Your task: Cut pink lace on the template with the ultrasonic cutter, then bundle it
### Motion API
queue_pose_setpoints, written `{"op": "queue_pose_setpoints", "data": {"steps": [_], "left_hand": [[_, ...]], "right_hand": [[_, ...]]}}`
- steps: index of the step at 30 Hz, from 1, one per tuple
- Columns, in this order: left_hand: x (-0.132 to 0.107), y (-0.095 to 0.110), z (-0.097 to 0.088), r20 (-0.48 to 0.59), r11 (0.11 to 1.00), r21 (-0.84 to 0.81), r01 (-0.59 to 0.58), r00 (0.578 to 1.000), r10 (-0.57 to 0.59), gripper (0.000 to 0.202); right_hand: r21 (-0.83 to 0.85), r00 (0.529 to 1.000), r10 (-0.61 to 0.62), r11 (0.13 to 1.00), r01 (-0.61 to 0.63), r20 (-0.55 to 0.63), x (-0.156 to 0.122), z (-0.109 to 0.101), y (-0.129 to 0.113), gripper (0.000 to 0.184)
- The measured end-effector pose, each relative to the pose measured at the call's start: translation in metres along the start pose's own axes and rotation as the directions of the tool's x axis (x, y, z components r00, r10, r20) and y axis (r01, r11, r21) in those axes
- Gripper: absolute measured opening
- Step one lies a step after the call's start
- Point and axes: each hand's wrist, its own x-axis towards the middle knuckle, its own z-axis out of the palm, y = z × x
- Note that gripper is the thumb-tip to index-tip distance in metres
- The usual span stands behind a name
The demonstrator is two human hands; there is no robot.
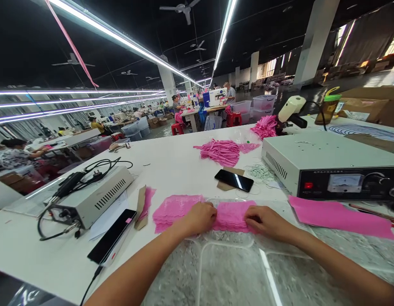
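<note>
A layered stack of pink lace fabric (176, 208) lies across the near part of the table, its scalloped edges facing me. My left hand (201, 217) is closed with curled fingers on the middle of the lace, between a wider part at left and a smaller part at right. At the right end, my right hand (264, 221) pinches the edge of the lace between thumb and fingers. The fingertips of my left hand are partly hidden. Beneath the hands is a clear sheet with a grey marbled look (229, 272).
Beyond the lace lie a black phone (234, 180) and a bundle of pink strips (221, 152). A metered control box (344, 165) stands right, near a flat pink sheet (340, 217). At left are a corded box (91, 197) and a larger phone (112, 236). Several people work farther off.
</note>
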Motion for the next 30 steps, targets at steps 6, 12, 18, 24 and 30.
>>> {"op": "queue_pose_setpoints", "data": {"steps": [6,12,18,24,30], "left_hand": [[0.000,0.001,-0.013,-0.033,0.999,-0.031,0.007,0.999,-0.008,0.025],[0.001,0.002,-0.018,-0.105,0.999,-0.049,-0.015,0.994,0.010,0.024],[-0.016,-0.001,-0.025,-0.181,0.989,-0.072,-0.126,0.977,0.111,0.008],[-0.066,0.012,0.000,-0.169,0.975,-0.091,-0.202,0.968,0.185,0.010],[-0.056,0.028,0.044,-0.230,0.999,-0.014,-0.030,0.973,0.025,0.018]], "right_hand": [[-0.010,0.999,0.012,1.000,-0.012,0.041,0.003,0.000,0.003,0.027],[-0.030,0.999,0.032,0.999,-0.032,-0.014,0.002,-0.012,-0.005,0.023],[-0.056,1.000,0.029,0.998,-0.030,-0.012,-0.020,-0.027,-0.035,0.023],[-0.061,0.988,-0.009,0.998,0.018,0.153,-0.049,-0.004,-0.074,0.022],[-0.072,0.964,-0.021,0.997,0.041,0.263,-0.058,0.008,-0.079,0.024]]}}
